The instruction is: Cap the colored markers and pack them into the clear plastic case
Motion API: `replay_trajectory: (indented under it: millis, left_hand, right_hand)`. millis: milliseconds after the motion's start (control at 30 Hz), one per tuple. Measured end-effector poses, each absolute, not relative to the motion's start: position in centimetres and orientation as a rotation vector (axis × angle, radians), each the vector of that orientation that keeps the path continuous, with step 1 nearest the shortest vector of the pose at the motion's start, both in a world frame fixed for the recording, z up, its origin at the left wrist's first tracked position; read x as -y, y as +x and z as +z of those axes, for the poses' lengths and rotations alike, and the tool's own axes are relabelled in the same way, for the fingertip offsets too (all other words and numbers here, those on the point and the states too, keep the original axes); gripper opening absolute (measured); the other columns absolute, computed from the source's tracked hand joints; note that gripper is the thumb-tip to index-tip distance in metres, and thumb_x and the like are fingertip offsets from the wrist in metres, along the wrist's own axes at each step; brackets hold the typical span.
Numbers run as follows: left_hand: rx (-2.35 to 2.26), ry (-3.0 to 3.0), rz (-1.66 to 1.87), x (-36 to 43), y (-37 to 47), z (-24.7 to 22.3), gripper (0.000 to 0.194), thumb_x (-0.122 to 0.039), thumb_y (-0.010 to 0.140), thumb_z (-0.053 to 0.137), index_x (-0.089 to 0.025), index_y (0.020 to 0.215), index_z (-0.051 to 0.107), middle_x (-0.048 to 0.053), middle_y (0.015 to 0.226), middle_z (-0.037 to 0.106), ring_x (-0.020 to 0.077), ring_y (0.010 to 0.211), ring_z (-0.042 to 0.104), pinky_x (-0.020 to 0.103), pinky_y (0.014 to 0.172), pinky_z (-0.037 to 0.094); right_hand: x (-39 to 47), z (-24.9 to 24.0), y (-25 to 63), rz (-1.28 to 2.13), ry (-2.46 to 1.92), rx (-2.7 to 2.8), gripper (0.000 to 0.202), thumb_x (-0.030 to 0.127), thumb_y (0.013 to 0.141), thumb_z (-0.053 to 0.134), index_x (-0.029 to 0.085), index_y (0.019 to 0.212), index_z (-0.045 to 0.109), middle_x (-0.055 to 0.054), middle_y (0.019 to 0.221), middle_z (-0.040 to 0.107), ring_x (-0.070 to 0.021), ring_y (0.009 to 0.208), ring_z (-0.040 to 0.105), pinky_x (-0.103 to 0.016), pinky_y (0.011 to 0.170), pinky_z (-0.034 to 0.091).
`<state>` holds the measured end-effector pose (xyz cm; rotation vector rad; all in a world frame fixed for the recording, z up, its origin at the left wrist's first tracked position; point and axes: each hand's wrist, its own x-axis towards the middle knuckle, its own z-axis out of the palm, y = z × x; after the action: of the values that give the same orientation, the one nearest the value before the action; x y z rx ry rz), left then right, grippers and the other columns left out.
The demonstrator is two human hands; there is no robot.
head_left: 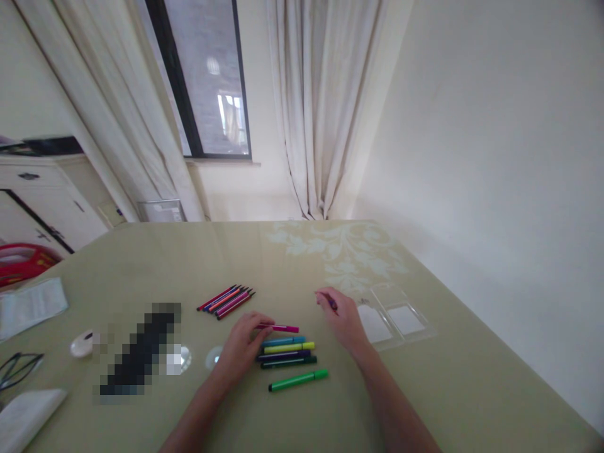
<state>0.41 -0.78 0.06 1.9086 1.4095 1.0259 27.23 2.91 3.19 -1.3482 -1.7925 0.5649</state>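
Magenta marker (287, 329) is at the left hand (246, 343); thumb and fingers nearly closed around its left end, cap end sticking out to the right; looks like a light pinch, not a full fist. Right hand (340, 314) is curled, fingertips together on a small dark purple piece (333, 304); most of it hidden by the fingers, can't tell if it's a whole marker or just a part.

Layout status: one set is grouped, a slanted row of slim pens (226, 302) beyond the left hand, side by side, narrow dark tips facing away to the right; I'd call that row the orderly part, exact count unclear. Less settled: blue marker (284, 341), yellow marker (290, 347), navy marker (283, 355) and dark green marker (289, 362), stacked close in front of the magenta one, ends uneven; bright green marker (298, 380) sits apart, nearest the body. All of these lie on the table (165, 264); none are in the row.

Clear plastic case (384, 308) lies flat beside the right forearm, white inserts showing; no marker visible in it. My read: partway, one group laid out, the rest loose or in hand.
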Motion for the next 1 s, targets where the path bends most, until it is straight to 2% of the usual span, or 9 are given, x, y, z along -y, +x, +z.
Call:
replay_trajectory:
  millis: [67,167,233,400,533,667,867,1000]
  left_hand:
    - [-1.418,1.949,0.937,0.9,0.6,0.1,0.028,-0.045,0.095,0.058,-0.024,0.093,0.077,0.009,0.097,0.074,0.0262,0.096,0.068,0.039,0.090,0.054]
    - [-1.412,1.986,0.828,0.9,0.6,0.1,0.031,-0.045,0.097,0.056,-0.026,0.092,0.080,0.008,0.098,0.074,0.0261,0.097,0.067,0.040,0.092,0.053]
    - [-1.446,1.980,0.885,0.6,0.1,-0.1,0.034,-0.046,0.098,0.052,-0.026,0.096,0.079,0.008,0.101,0.074,0.0261,0.100,0.067,0.041,0.094,0.052]
    - [-1.924,1.933,1.111,-0.3,-3.0,-1.1,0.038,-0.041,0.099,0.044,-0.020,0.113,0.073,0.013,0.116,0.070,0.0298,0.112,0.062,0.046,0.102,0.049]
    - [-2.336,1.972,0.870,-0.4,-5.0,-1.3,0.037,-0.036,0.099,0.044,-0.020,0.123,0.068,0.014,0.123,0.068,0.0327,0.117,0.059,0.049,0.105,0.045]
    - [-2.421,2.013,0.691,-0.2,-5.0,-1.2,0.036,-0.035,0.100,0.044,-0.021,0.123,0.068,0.013,0.122,0.067,0.0326,0.114,0.058,0.046,0.101,0.045]
    - [-2.529,1.977,0.660,-0.2,-5.0,-0.9,0.040,-0.037,0.104,0.040,-0.019,0.125,0.069,0.014,0.123,0.067,0.0332,0.110,0.058,0.045,0.094,0.047]
    - [-2.620,1.901,0.648,-0.2,-5.9,-0.6,0.045,-0.034,0.105,0.033,-0.021,0.129,0.069,0.013,0.134,0.066,0.0353,0.110,0.056,0.048,0.089,0.049]
  right_hand:
    - [-3.7,3.3,29.2,0.403,-1.469,1.873,0.022,0.029,0.097,0.056,0.020,0.088,0.074,-0.007,0.085,0.074,-0.0223,0.081,0.067,-0.034,0.080,0.050]
    - [-4.3,3.0,31.1,0.306,-1.610,1.985,0.017,0.023,0.091,0.062,0.021,0.077,0.073,-0.007,0.084,0.071,-0.0229,0.083,0.065,-0.034,0.080,0.048]
    - [-4.4,2.7,31.4,0.299,-1.650,2.035,0.017,0.022,0.089,0.065,0.022,0.074,0.072,-0.006,0.085,0.071,-0.0230,0.085,0.065,-0.034,0.080,0.047]
    - [-4.1,2.0,31.1,0.291,-1.695,2.093,0.013,0.022,0.087,0.071,0.022,0.074,0.072,-0.006,0.089,0.073,-0.0240,0.089,0.066,-0.035,0.084,0.046]
    - [-4.1,1.8,31.0,0.315,-1.705,2.120,0.009,0.022,0.085,0.073,0.022,0.076,0.074,-0.006,0.094,0.074,-0.0255,0.094,0.067,-0.036,0.086,0.047]
    - [-4.1,1.7,30.8,0.336,-1.686,2.186,0.005,0.021,0.083,0.074,0.023,0.080,0.078,-0.007,0.095,0.075,-0.0264,0.096,0.067,-0.036,0.087,0.048]
    - [-4.1,1.7,30.6,0.336,-1.655,2.228,0.008,0.019,0.084,0.072,0.022,0.083,0.080,-0.008,0.096,0.075,-0.0269,0.098,0.067,-0.037,0.089,0.049]
    - [-4.0,1.5,30.4,0.359,-1.618,2.203,0.008,0.019,0.083,0.073,0.023,0.080,0.079,-0.007,0.094,0.074,-0.0253,0.095,0.067,-0.036,0.087,0.049]
